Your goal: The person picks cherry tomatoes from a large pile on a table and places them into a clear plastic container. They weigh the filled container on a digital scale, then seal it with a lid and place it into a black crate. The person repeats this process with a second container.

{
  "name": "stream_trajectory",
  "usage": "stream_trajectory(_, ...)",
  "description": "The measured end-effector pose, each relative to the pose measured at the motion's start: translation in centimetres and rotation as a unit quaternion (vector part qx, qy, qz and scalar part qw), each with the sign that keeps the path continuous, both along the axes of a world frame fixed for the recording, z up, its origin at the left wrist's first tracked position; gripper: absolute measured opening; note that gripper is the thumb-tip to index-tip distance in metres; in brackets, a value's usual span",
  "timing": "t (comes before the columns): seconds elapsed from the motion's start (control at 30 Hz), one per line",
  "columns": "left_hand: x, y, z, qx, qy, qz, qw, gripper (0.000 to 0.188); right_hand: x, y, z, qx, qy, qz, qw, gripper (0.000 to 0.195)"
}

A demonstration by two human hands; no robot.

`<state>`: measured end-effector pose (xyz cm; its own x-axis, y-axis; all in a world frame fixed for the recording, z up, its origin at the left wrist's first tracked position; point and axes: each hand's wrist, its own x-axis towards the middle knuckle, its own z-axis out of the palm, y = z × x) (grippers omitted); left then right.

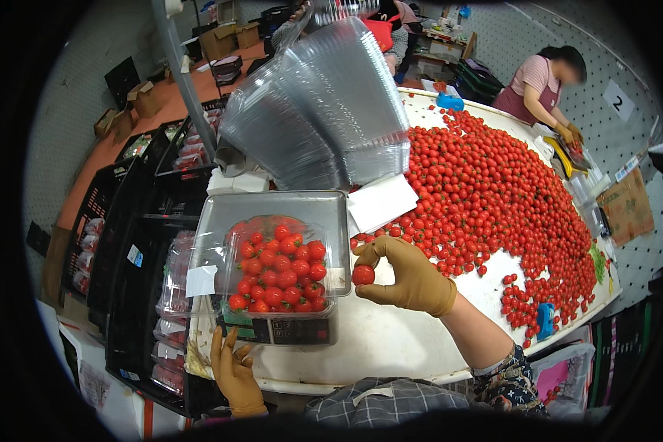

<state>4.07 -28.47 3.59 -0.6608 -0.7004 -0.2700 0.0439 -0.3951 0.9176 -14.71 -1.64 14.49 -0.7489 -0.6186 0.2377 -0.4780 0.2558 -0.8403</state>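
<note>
Between thumb and forefinger, my gloved right hand [406, 276] pinches a single cherry tomato [363, 274], just right of the scale. A clear plastic clamshell box [233, 282] full of cherry tomatoes [283, 264] rests on the metal pan [212, 207] of a digital scale [309, 330]. Its lid [193, 254] lies folded open to the left, with a white paper slip [201, 280] on it. My left hand [233, 370], also in a tan glove, is empty with fingers apart, below the scale's left front corner.
A big heap of cherry tomatoes [475, 188] covers the white table [387, 342] to the right. Stacked clear containers [331, 105] rise behind the scale, near white papers [384, 204]. Black crates [138, 293] with packed boxes stand left. A co-worker [536, 88] works at the far right.
</note>
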Motion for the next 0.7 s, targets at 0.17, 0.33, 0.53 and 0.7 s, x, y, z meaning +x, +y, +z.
stream_trajectory(0.17, 0.1, 1.0, 1.7, -0.141, 0.018, 0.045, 0.989, 0.042, 2.0, 1.9, 0.2, -0.019, -0.066, -0.026, 0.997, 0.035)
stream_trajectory(0.33, -0.4, 2.8, 3.8, -0.229, 0.045, 0.049, 0.971, 0.041, 3.1, 3.8, -2.7, -0.125, -0.045, -0.064, 0.989, 0.034)
stream_trajectory(0.53, -1.3, 4.1, 3.8, -0.227, 0.057, -0.013, 0.972, 0.042, 4.6, 6.6, -4.3, -0.094, -0.021, -0.131, 0.987, 0.029)
stream_trajectory(0.7, -1.4, 4.3, 3.2, -0.253, 0.065, -0.044, 0.964, 0.041, 4.5, 8.6, -7.8, -0.104, -0.028, -0.17, 0.98, 0.027)
